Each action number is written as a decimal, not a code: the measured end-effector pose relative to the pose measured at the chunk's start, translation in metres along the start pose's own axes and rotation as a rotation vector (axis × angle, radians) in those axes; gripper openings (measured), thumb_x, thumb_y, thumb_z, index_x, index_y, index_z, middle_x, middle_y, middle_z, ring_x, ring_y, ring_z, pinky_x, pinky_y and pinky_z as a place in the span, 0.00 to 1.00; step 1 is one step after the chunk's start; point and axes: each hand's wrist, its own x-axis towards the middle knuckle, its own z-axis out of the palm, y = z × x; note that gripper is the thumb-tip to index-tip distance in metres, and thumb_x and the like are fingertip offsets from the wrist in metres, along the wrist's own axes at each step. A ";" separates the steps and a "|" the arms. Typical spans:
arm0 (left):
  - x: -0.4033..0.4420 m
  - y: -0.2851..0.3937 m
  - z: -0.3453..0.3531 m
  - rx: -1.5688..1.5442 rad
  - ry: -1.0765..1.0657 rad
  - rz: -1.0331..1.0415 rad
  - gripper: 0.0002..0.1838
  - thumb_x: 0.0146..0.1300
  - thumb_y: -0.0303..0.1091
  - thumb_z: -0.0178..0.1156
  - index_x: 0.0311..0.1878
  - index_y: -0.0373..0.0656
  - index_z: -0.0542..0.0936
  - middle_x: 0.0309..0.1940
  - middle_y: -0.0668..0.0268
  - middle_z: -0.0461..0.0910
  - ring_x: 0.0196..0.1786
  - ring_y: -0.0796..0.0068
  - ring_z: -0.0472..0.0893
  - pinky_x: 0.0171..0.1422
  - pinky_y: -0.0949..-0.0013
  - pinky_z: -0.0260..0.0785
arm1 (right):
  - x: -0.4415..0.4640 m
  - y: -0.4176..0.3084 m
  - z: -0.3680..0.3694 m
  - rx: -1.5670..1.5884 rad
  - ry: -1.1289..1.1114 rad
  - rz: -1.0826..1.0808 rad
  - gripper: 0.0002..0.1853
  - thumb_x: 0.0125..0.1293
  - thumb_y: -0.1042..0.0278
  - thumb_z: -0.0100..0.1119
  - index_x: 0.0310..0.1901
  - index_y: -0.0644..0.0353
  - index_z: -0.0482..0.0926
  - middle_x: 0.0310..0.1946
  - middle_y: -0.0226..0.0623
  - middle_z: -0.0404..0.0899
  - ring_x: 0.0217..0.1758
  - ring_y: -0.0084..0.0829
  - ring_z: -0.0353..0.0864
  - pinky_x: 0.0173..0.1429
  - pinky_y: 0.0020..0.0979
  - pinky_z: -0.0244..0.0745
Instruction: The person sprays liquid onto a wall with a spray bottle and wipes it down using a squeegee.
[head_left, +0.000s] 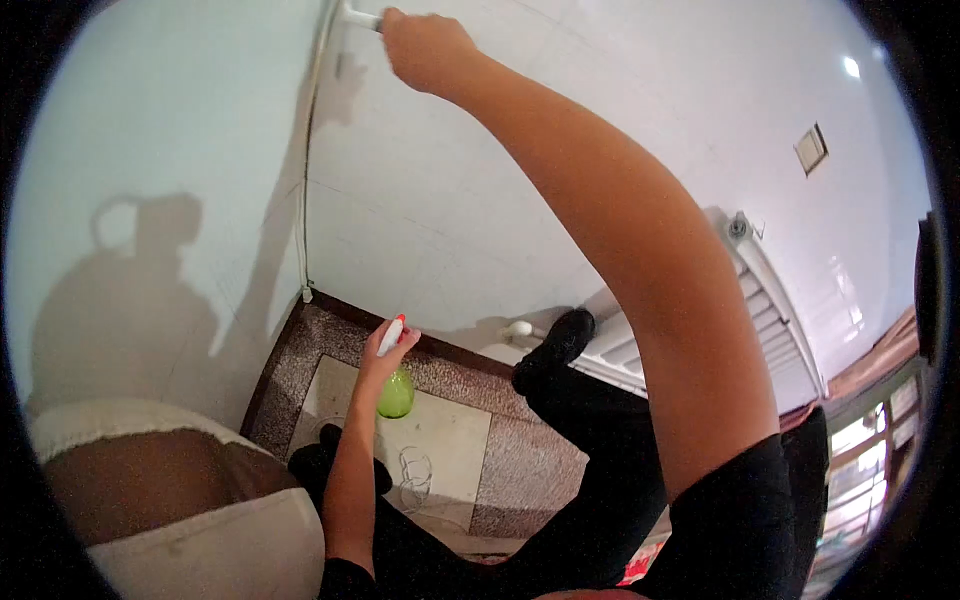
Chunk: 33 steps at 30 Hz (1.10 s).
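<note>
My left hand (391, 346) is closed around the white and red spray head of a spray bottle (396, 393) with a green, see-through body. The bottle is low, above the floor near the wall's foot. High up, my right hand (428, 50) is wrapped round the handle of a slim white tool (361, 18), whose exact kind I cannot make out. The tool's far end is at the corner where two pale walls meet, beside a thin white pipe or cable (306, 220) running down that corner. My right arm stretches across the white wall (420, 210).
A white radiator (765, 300) is on the wall at right, below a wall switch (811, 149). My black-clad feet (560, 345) are on the patterned tile floor (455, 450). A brown and cream padded seat or bag (160, 480) is at lower left.
</note>
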 end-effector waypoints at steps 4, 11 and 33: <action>-0.007 0.015 0.004 0.075 -0.049 0.050 0.17 0.57 0.43 0.71 0.40 0.42 0.79 0.31 0.73 0.78 0.36 0.83 0.75 0.40 0.75 0.67 | 0.014 -0.005 0.017 0.044 0.024 0.050 0.10 0.67 0.69 0.52 0.46 0.64 0.73 0.35 0.51 0.84 0.38 0.46 0.87 0.43 0.41 0.82; -0.004 0.011 -0.001 0.028 -0.002 0.010 0.15 0.58 0.42 0.71 0.38 0.42 0.78 0.31 0.71 0.77 0.36 0.81 0.75 0.42 0.75 0.69 | 0.018 -0.001 0.025 -0.062 0.046 0.088 0.14 0.68 0.67 0.53 0.52 0.62 0.74 0.37 0.50 0.84 0.39 0.44 0.87 0.42 0.41 0.82; -0.013 0.016 0.004 0.129 -0.062 -0.029 0.13 0.59 0.40 0.70 0.37 0.42 0.79 0.29 0.73 0.77 0.33 0.82 0.73 0.38 0.75 0.66 | -0.233 0.161 -0.063 -0.279 -0.240 0.436 0.13 0.76 0.57 0.41 0.52 0.57 0.63 0.24 0.43 0.79 0.24 0.43 0.82 0.25 0.43 0.76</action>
